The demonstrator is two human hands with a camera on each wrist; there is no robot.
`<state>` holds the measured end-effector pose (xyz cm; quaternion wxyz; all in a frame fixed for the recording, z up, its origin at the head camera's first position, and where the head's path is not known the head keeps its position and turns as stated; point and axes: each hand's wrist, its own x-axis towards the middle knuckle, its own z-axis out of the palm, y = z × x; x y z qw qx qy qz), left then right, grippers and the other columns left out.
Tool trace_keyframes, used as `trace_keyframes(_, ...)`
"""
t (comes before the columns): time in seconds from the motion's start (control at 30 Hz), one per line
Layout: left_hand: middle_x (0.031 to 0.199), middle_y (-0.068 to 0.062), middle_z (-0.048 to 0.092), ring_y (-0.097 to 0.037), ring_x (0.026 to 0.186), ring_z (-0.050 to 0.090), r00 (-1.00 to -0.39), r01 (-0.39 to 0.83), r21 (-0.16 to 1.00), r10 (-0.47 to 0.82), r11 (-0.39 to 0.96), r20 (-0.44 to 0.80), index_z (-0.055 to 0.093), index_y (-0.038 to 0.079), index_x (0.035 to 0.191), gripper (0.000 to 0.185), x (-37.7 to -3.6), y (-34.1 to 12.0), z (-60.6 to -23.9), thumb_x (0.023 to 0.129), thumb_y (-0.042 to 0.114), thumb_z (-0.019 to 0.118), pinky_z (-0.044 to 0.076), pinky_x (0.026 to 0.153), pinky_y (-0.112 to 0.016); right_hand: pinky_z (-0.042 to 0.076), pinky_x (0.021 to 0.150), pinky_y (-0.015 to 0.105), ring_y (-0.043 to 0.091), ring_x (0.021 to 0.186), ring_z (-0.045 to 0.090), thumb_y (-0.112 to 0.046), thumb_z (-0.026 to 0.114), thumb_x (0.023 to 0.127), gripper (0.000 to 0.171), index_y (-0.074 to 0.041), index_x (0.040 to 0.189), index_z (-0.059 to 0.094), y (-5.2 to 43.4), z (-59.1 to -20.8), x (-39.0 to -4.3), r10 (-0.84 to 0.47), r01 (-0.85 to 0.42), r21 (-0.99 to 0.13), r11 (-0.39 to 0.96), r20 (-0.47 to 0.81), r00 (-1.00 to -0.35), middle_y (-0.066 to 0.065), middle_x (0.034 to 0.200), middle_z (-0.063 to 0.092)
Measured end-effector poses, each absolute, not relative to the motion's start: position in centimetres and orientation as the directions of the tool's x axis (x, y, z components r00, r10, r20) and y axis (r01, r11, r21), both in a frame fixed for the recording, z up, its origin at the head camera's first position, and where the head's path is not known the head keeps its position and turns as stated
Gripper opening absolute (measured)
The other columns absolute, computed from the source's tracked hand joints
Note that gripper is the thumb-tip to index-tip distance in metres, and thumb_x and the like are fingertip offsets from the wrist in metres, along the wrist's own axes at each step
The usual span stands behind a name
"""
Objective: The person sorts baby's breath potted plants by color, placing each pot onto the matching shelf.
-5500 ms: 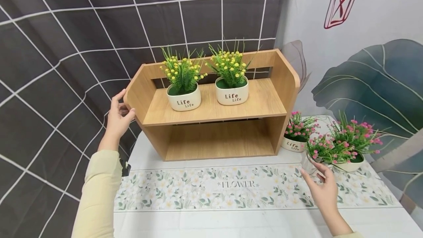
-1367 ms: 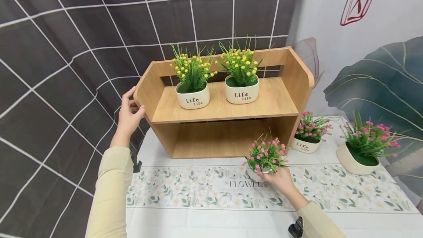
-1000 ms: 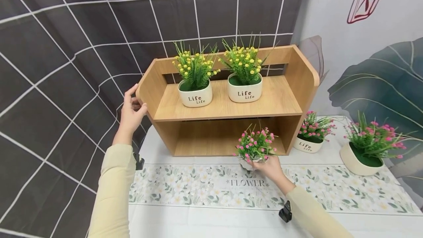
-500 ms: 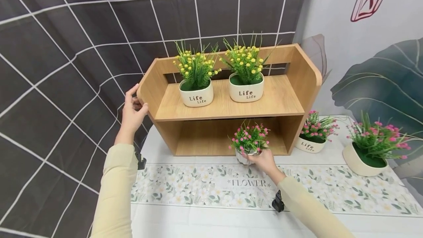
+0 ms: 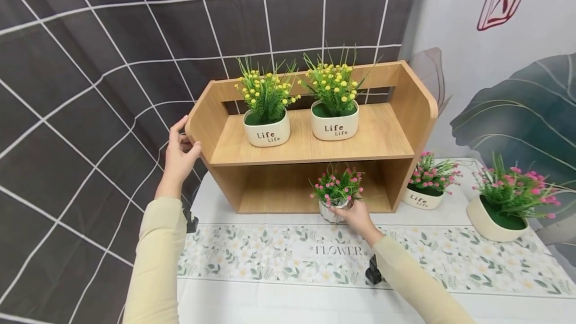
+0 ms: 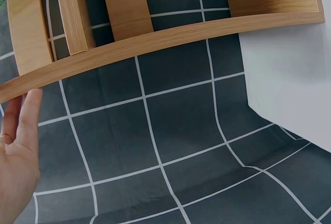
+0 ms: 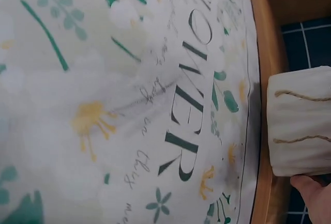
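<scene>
A wooden two-level shelf stands on the table. My left hand grips its left side panel, thumb on the front and fingers behind; in the left wrist view the fingers lie against the panel's curved edge. My right hand holds a small white pot of pink flowers at the front edge of the lower level. The right wrist view shows that ribbed pot over the shelf's front edge, with a fingertip beside it.
Two white "Life" pots with yellow flowers sit on the upper level. Two more pink-flower pots stand on the table right of the shelf. A floral "FLOWER" runner crosses the table; a dark grid curtain hangs behind.
My right hand has picked a pink-flower pot from the right of the table and carried it left and forward to the lower level's opening. The left hand has stayed on the side panel.
</scene>
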<state>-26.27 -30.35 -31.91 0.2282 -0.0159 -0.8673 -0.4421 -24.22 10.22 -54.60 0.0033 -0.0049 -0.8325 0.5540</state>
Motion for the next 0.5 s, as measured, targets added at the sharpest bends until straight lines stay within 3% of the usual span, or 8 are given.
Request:
trace_keyframes(0.1, 0.111, -0.022, 0.053, -0.018, 0.096, 0.05, -0.895, 0.232, 0.758, -0.171, 0.61, 0.412, 0.028, 0.025, 0.148, 0.069, -26.1, -30.5, -31.9, 0.087, 0.001, 0.05, 0.044, 0.081, -0.027, 0.042, 0.1, 0.047, 0.035, 0.111, 0.05, -0.021, 0.083, 0.07, 0.077, 0.004, 0.132, 0.045, 10.0, -54.6, -24.6, 0.0, -0.037, -0.913, 0.405, 0.041, -0.999, 0.025, 0.124, 0.05)
trace_keyframes(0.2, 0.11, -0.022, 0.054, -0.014, 0.094, 0.05, -0.892, 0.234, 0.754, -0.173, 0.614, 0.418, 0.029, 0.025, 0.148, 0.069, -26.0, -30.6, -31.8, 0.087, 0.001, 0.05, 0.043, 0.082, -0.026, 0.033, 0.107, 0.052, 0.042, 0.124, 0.04, -0.023, 0.084, 0.068, 0.087, 0.004, 0.138, 0.04, 9.8, -54.4, -25.0, 0.004, -0.055, -0.891, 0.45, 0.064, -0.998, 0.029, 0.135, 0.041)
trace_keyframes(0.37, 0.107, -0.019, 0.054, -0.01, 0.09, 0.049, -0.886, 0.245, 0.752, -0.174, 0.612, 0.43, 0.03, 0.024, 0.148, 0.069, -26.1, -30.6, -31.8, 0.086, -0.001, 0.051, 0.043, 0.079, -0.021, 0.037, 0.105, 0.051, 0.042, 0.12, 0.046, -0.024, 0.083, 0.07, 0.085, 0.005, 0.138, 0.041, 9.6, -54.3, -25.5, -0.02, -0.05, -0.884, 0.465, 0.046, -0.999, 0.029, 0.13, 0.045)
trace_keyframes(0.5, 0.107, -0.019, 0.054, -0.011, 0.09, 0.049, -0.886, 0.255, 0.761, -0.171, 0.597, 0.432, 0.031, 0.023, 0.147, 0.069, -26.4, -30.4, -32.1, 0.086, -0.001, 0.051, 0.043, 0.076, -0.017, 0.046, 0.09, 0.045, 0.036, 0.101, 0.053, -0.026, 0.083, 0.07, 0.08, 0.007, 0.132, 0.045, 9.3, -54.2, -25.7, -0.031, -0.065, -0.858, 0.509, 0.057, -0.998, 0.027, 0.116, 0.052)
